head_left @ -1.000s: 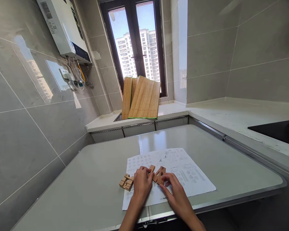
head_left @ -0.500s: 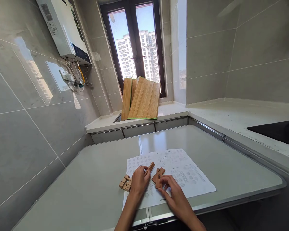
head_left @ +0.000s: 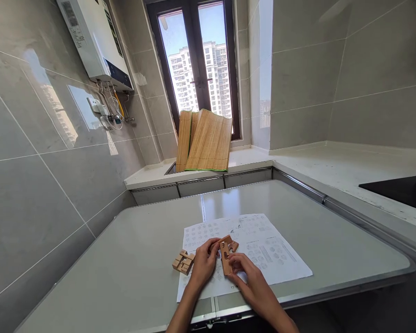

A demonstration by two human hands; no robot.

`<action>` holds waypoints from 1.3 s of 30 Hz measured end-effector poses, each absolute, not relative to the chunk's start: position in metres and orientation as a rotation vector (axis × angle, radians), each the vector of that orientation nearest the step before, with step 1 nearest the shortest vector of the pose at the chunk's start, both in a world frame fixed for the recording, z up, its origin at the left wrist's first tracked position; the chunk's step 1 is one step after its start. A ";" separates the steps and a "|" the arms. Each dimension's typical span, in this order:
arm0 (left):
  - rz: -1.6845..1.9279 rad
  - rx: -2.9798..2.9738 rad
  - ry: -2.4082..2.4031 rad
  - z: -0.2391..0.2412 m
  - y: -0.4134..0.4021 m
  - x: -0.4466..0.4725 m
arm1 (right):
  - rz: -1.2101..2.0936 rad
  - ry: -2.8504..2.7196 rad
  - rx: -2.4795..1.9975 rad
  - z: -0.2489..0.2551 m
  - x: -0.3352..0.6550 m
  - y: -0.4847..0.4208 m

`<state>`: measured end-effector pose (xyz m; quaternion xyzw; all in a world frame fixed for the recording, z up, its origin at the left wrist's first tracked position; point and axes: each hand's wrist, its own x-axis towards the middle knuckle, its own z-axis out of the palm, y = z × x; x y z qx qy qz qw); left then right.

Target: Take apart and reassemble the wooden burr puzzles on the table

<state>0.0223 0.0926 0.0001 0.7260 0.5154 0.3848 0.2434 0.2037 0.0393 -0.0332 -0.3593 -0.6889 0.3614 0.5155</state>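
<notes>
My right hand (head_left: pixel 247 275) pinches a notched wooden puzzle piece (head_left: pixel 224 260) by its right side and lower end; a dark mark shows near its top. My left hand (head_left: pixel 205 261) has its fingertips closed on another wooden piece, a bar mostly hidden behind the first. The two pieces meet or overlap over the paper. Just beyond them lies a further notched wooden piece (head_left: pixel 235 246), partly covered. Left of my left hand, a cluster of interlocked light wooden blocks (head_left: pixel 183 263) rests at the paper's edge.
A printed instruction sheet (head_left: pixel 280 270) with small diagrams lies under my hands on the pale folding table (head_left: pixel 142 259). Behind stands a white counter (head_left: pixel 298 157) with bamboo mats (head_left: pixel 210 143) leaning at the window. A black hob (head_left: pixel 398 189) is at right.
My left hand has brought its wooden bar rightward, against or behind the piece in my right hand. The right-hand piece is turned slightly more upright. The view has shifted a little.
</notes>
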 end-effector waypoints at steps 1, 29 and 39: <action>1.055 1.987 1.399 0.000 0.092 0.022 | 0.874 -1.656 -0.863 -0.034 0.204 0.039; 1.113 1.977 1.385 0.003 0.085 0.023 | 0.953 -1.640 -0.821 -0.028 0.206 0.038; 1.119 1.943 1.314 0.002 0.084 0.023 | 0.893 -1.606 -0.850 -0.036 0.204 0.042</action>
